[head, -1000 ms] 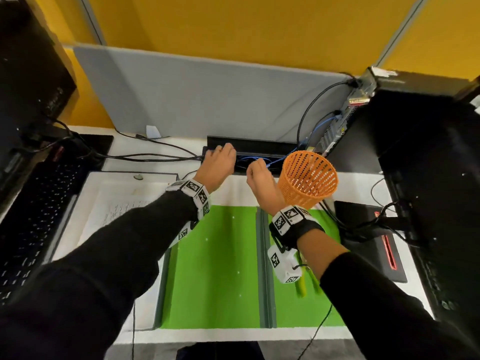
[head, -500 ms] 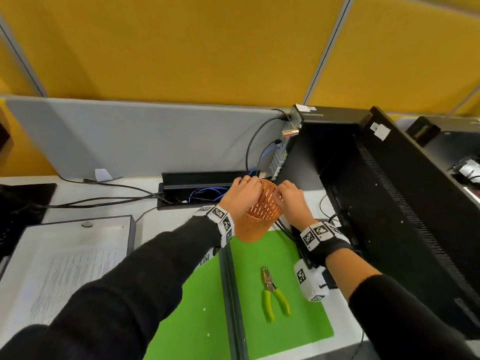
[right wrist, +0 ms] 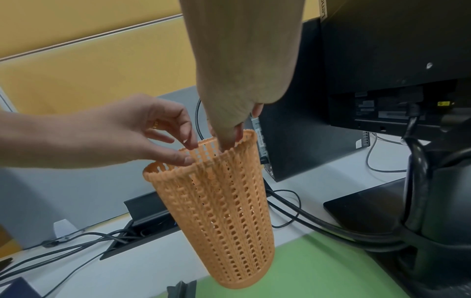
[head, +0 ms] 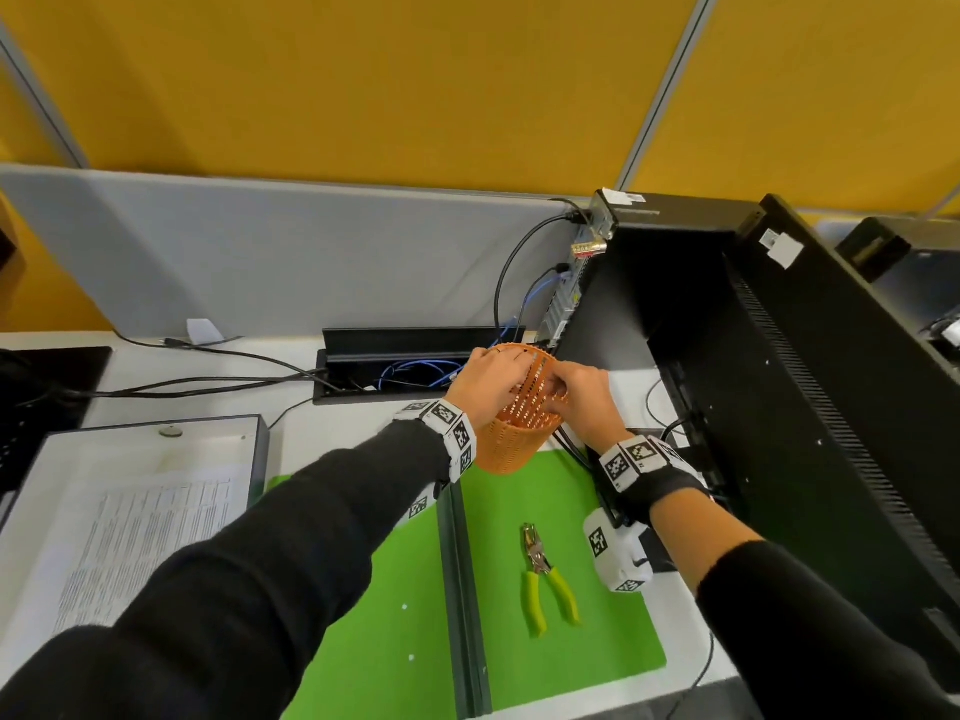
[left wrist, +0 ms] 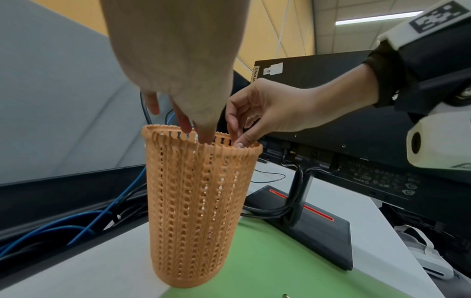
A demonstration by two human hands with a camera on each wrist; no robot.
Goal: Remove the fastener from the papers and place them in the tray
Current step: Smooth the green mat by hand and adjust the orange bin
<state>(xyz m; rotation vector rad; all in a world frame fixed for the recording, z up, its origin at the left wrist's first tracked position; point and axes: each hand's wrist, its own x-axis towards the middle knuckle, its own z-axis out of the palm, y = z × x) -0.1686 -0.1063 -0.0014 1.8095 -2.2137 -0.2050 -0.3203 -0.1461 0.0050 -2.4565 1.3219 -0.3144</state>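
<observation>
Both hands are gathered at the mouth of an orange mesh basket (head: 522, 418), which stands at the far edge of the green mat (head: 571, 641), close to the cable trough set in the far part of the tabletop (head: 291, 433). The left hand (head: 493, 387) is held over the rim with its fingers (left wrist: 203, 133) loosely curled and pointed down into the opening; from the wrist views nothing can be seen pinched between them. The right hand (head: 582, 402) is brought in from the monitor side, thumb and forefinger (left wrist: 242, 139) drawn together at the rim as though something small were being released or picked there, yet no fastener can be made out, so what is pinched, if anything, cannot be told. The papers (head: 135, 537) lie flat in the grey tray (head: 260, 433) at the left edge of the tabletop, their long axis running from near edge to far edge. They are well apart from both hands, and the left hand is judged the nearer. A pair of yellow-handled pliers (head: 545, 579) lies untouched on the mat, handles toward the near edge. The basket opens straight upward beneath the fingers, so whatever is to be dropped need only be let go from directly above.
</observation>
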